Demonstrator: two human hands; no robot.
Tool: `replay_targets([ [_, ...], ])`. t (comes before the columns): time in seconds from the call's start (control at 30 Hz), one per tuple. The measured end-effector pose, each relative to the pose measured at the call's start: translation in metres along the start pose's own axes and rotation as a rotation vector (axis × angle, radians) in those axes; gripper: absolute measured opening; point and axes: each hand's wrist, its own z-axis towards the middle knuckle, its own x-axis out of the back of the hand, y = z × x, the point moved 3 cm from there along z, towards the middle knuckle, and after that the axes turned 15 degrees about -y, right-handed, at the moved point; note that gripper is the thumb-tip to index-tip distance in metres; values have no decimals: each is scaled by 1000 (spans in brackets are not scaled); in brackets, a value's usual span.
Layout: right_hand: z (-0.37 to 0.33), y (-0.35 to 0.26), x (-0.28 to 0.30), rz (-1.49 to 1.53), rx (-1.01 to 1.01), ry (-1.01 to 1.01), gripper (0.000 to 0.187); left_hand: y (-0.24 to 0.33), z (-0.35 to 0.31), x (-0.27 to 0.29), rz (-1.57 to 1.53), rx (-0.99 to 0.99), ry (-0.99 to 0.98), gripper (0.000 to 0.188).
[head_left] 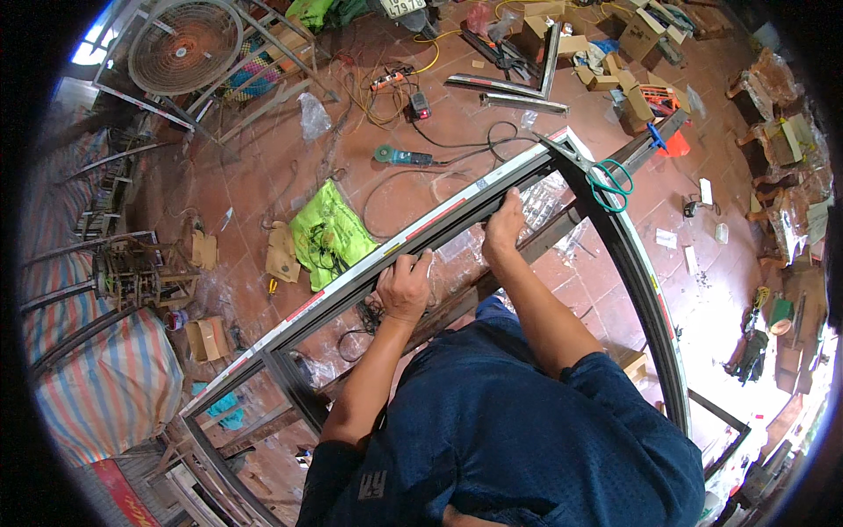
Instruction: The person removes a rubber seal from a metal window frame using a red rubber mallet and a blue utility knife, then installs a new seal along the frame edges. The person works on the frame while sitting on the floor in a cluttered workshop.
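Observation:
A large dark metal frame [481, 211] with a curved right side lies in front of me, its outer edge covered in white film. My left hand [404, 288] rests on the long straight bar with curled fingers closed at its inner edge. Further right along the same bar, my right hand [504, 227] has its fingers pressed together against the inner side. Whether either hand pinches a thin strip there cannot be made out. Scissors with green handles [609, 186] lie on the frame's upper right corner, apart from both hands.
An angle grinder [402, 156] with its cable lies on the tiled floor beyond the frame, near a bright green bag [332, 230]. A round fan [186, 46] stands far left. Metal offcuts [518, 83] and cardboard boxes [641, 35] lie far right. A blue clamp [656, 136] sits on a support beam.

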Motion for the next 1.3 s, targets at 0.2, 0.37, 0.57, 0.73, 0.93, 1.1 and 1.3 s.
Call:
replay_targets([
  [0.2,-78,-16,-41,100,-202,-162,57,-1,-1,4,-9,-9,29,16],
  [0.37,-112,18,-59,-86,-83,-179,57,2,4,6,-64,-42,75,13],
  [0.57,-134,9,-54,167,-271,-407,37,0,2,9,-60,-37,67,12],
  [0.73,-118,7,-41,82,-352,-584,22,-2,1,7,-76,-23,73,9],
  [0.93,-98,4,-36,21,-369,-778,25,-1,1,9,-94,-16,84,5],
  [1.1,-103,-4,-40,-6,-409,-656,25,-1,1,7,-81,3,62,5],
  [1.3,-94,-9,-29,84,-357,-656,23,1,4,8,-63,-7,65,4],
])
